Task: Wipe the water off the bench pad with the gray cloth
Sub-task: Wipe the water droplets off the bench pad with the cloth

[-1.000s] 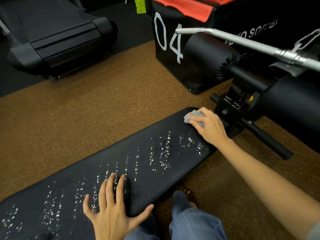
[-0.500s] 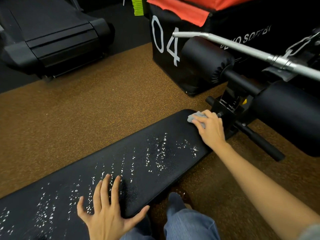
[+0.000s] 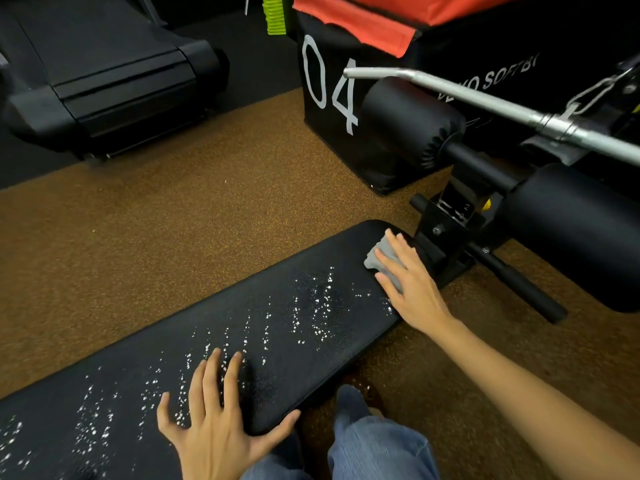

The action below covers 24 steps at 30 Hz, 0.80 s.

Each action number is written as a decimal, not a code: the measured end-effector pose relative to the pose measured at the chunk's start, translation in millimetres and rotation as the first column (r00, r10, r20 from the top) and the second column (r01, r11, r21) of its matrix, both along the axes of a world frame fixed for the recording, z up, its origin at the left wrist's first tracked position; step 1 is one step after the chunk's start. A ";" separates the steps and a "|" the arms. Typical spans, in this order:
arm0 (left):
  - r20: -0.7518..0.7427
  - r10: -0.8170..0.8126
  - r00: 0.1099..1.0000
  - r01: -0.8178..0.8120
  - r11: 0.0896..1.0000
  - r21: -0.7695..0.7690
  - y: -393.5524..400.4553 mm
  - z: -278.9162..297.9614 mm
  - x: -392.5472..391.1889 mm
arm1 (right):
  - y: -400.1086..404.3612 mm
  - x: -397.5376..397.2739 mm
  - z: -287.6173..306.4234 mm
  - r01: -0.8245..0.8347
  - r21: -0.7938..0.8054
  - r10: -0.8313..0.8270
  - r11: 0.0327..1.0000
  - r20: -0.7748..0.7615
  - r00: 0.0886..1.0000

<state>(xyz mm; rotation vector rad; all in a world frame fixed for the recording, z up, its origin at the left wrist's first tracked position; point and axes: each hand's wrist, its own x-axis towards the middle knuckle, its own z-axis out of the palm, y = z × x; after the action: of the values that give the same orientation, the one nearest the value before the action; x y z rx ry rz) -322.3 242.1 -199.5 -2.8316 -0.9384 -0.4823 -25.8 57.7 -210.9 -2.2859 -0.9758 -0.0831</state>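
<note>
The gray cloth (image 3: 382,259) lies at the far end of the bench pad (image 3: 277,327), pressed flat under the right hand (image 3: 410,284), fingers extended. Water droplets (image 3: 311,306) run from beside it toward the left hand (image 3: 216,431), splayed open, empty. A small bunched cloth may merely smear them.

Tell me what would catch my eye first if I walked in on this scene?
Probably the white-glinting water droplets scattered along the long black bench pad crossing the brown floor. At the pad's far end, the right hand presses a gray cloth flat, while the left hand rests spread on the near part. Behind stands a black box marked 04 in white.
</note>
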 end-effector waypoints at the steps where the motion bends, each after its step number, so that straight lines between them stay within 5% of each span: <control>1: -0.003 -0.003 1.000 0.003 1.000 0.002 0.3 -0.3 0.0 | -4.0 0.3 0.3 -0.030 -0.001 0.030 1.000 -0.015 0.999; 6: 0.005 -0.022 1.000 0.022 0.999 0.028 1.8 -2.7 -0.9 | -2.9 -3.0 1.6 0.101 0.099 -0.091 0.990 -0.105 0.990; 13: 0.014 -0.032 0.999 0.031 0.998 0.046 2.0 -3.9 -1.2 | -18.9 -49.6 2.2 -0.296 0.008 0.296 0.955 0.006 0.955; 18: 0.020 -0.034 0.999 0.033 0.998 0.054 1.6 -3.8 -0.3 | -13.0 -24.0 -2.2 0.114 0.086 -0.114 0.990 0.002 0.993; 24: -0.011 -0.043 0.999 0.043 0.999 0.012 0.6 1.9 -0.5 | -18.3 -79.8 -10.4 -0.295 -0.018 0.294 0.955 0.151 0.944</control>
<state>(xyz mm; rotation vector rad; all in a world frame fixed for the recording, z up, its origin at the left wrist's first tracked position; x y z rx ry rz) -322.8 242.7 -197.6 -2.8461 -0.8715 -0.4752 -105.6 39.4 -221.3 -2.1267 -1.3847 -0.1339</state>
